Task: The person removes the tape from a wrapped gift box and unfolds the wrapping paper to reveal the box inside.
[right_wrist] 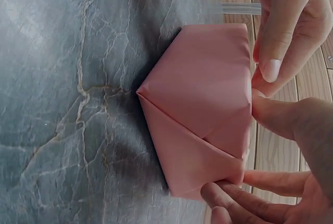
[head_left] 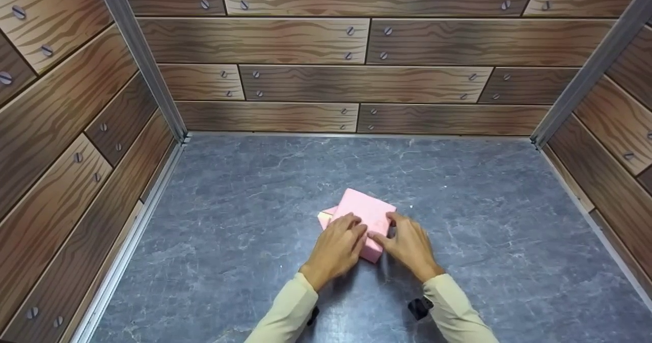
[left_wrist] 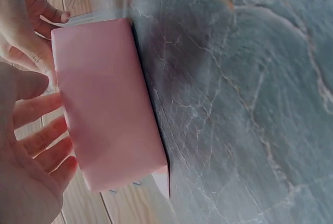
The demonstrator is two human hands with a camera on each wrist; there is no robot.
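A box wrapped in pink paper (head_left: 368,209) lies askew on the grey marbled surface. My left hand (head_left: 336,243) rests on its top with the fingers bent loosely; in the left wrist view those fingers (left_wrist: 44,146) lie along the top edge above a smooth long side. At the right end, my right hand (head_left: 410,241) grips the box, thumb at the near top corner and fingers at the far one. The right wrist view shows folded pink paper (right_wrist: 195,115) coming to a point on that end, with fingertips (right_wrist: 216,195) on the fold's side.
A loose paper flap (head_left: 326,216) with a pale yellow inside sticks out at the box's left end. Wood-print panels (head_left: 300,83) wall the back and both sides, with metal posts (head_left: 142,57) at the corners. A black wrist device (head_left: 420,308) sits by the right sleeve.
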